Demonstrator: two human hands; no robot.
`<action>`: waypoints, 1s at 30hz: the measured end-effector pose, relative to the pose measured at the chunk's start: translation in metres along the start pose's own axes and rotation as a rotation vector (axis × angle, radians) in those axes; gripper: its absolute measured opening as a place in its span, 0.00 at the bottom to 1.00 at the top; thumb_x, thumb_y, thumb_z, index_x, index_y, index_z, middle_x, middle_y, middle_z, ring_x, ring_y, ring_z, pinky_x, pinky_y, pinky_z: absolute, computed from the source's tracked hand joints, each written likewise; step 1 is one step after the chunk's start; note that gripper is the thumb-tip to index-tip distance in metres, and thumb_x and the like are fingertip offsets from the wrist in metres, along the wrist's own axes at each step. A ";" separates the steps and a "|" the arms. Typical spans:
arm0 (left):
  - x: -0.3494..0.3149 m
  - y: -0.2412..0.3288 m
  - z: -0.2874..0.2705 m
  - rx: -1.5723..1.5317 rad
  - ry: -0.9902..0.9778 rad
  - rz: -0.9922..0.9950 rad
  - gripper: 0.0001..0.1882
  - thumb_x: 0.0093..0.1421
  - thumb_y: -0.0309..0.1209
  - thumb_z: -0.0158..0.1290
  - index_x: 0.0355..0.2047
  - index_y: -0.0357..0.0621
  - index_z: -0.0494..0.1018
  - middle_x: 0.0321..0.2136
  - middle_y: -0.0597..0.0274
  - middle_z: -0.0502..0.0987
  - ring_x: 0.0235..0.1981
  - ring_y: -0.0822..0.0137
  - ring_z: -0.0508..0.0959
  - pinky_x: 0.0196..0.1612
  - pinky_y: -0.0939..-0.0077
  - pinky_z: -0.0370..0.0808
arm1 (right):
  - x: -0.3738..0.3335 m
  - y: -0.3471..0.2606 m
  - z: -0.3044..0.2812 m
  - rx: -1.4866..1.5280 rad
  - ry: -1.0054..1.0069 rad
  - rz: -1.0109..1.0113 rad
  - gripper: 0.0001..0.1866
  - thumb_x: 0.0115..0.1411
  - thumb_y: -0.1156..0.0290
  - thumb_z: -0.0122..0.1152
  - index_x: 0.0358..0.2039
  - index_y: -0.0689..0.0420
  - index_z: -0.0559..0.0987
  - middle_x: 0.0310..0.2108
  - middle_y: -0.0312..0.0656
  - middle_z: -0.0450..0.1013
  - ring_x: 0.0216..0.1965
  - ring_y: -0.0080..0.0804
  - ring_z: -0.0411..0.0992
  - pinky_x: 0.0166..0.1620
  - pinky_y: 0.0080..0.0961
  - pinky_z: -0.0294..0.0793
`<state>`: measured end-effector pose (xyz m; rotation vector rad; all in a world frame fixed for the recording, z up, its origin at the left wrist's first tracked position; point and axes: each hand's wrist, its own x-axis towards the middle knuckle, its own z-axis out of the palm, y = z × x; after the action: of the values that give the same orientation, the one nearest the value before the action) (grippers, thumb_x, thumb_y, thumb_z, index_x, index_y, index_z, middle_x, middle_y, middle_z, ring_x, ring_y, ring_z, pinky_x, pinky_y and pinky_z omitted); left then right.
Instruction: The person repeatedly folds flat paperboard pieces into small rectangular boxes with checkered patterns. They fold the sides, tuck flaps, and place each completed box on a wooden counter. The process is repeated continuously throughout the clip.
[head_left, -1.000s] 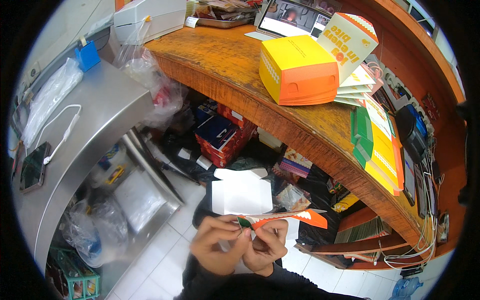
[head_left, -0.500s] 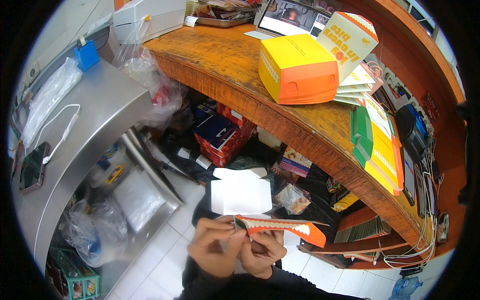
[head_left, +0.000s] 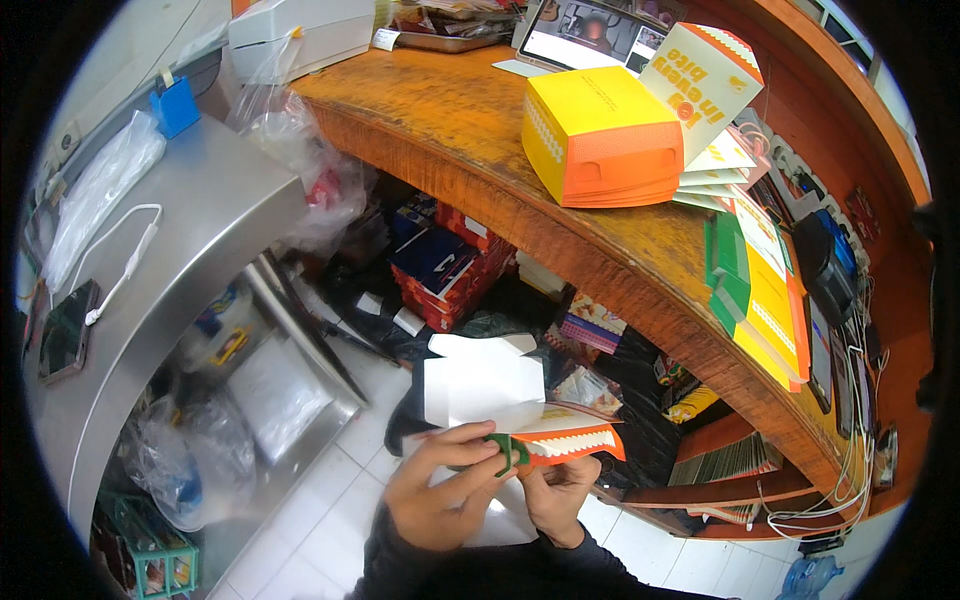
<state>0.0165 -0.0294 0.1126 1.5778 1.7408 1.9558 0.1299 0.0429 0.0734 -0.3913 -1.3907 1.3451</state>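
A part-folded cardboard food box (head_left: 484, 390) lies before me, its white inner face up. One side wall, orange with a white scalloped band, is raised and angled to the right. My left hand (head_left: 440, 495) is closed around the green corner tab, fingers pinching it. At the lower edge of the orange wall my right hand (head_left: 560, 500) grips the card with thumb and fingers. Part of the white panel shows below and between my hands. Made-up yellow and orange boxes (head_left: 610, 130) sit nested on the wooden counter, beside flat green and yellow box blanks (head_left: 760, 290).
The curved wooden counter (head_left: 430, 130) carries a tablet (head_left: 590, 38) and a white machine (head_left: 300, 35). On the left, a steel table (head_left: 220, 210) holds a phone (head_left: 68, 330) and a blue tape dispenser (head_left: 175, 107). Red and blue cartons (head_left: 440, 270) stand underneath the counter.
The orange wall has swung and shifted slightly left, and its green tab now shows bent at my left fingers. My right hand has moved right along the wall's lower edge.
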 end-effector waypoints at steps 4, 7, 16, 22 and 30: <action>0.007 0.000 -0.006 0.132 -0.123 0.182 0.13 0.47 0.17 0.63 0.35 0.37 0.79 0.39 0.52 0.75 0.45 0.53 0.80 0.44 0.70 0.80 | -0.001 0.000 -0.005 -0.043 0.029 0.051 0.14 0.54 0.84 0.66 0.41 0.68 0.77 0.42 0.48 0.76 0.41 0.29 0.75 0.44 0.24 0.77; 0.009 0.003 -0.009 0.155 -0.147 0.198 0.12 0.48 0.16 0.62 0.35 0.37 0.78 0.39 0.53 0.76 0.46 0.53 0.79 0.44 0.68 0.80 | -0.003 0.000 -0.005 -0.131 0.037 0.022 0.14 0.53 0.82 0.68 0.41 0.67 0.77 0.41 0.47 0.76 0.40 0.27 0.75 0.43 0.22 0.76; 0.005 0.014 -0.005 0.182 -0.058 0.058 0.14 0.44 0.13 0.60 0.32 0.40 0.80 0.34 0.55 0.77 0.43 0.52 0.81 0.46 0.64 0.80 | -0.002 -0.005 -0.005 -0.274 0.040 -0.065 0.12 0.51 0.84 0.67 0.38 0.69 0.79 0.36 0.48 0.78 0.36 0.25 0.76 0.38 0.20 0.76; 0.008 0.015 -0.011 0.274 -0.117 0.085 0.12 0.44 0.13 0.60 0.30 0.37 0.80 0.35 0.53 0.77 0.43 0.51 0.81 0.44 0.66 0.80 | -0.002 -0.002 -0.002 -0.298 0.032 -0.062 0.12 0.51 0.82 0.69 0.37 0.68 0.80 0.37 0.46 0.78 0.37 0.27 0.76 0.41 0.22 0.76; 0.006 0.009 -0.012 0.293 -0.075 0.115 0.10 0.48 0.16 0.59 0.33 0.37 0.79 0.38 0.54 0.77 0.43 0.54 0.80 0.44 0.68 0.78 | -0.006 -0.004 0.003 -0.355 0.008 -0.079 0.13 0.52 0.82 0.68 0.39 0.69 0.79 0.40 0.48 0.77 0.40 0.30 0.76 0.44 0.24 0.75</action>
<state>0.0105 -0.0366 0.1255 1.8543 2.0224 1.7222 0.1312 0.0360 0.0746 -0.5690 -1.6246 1.0301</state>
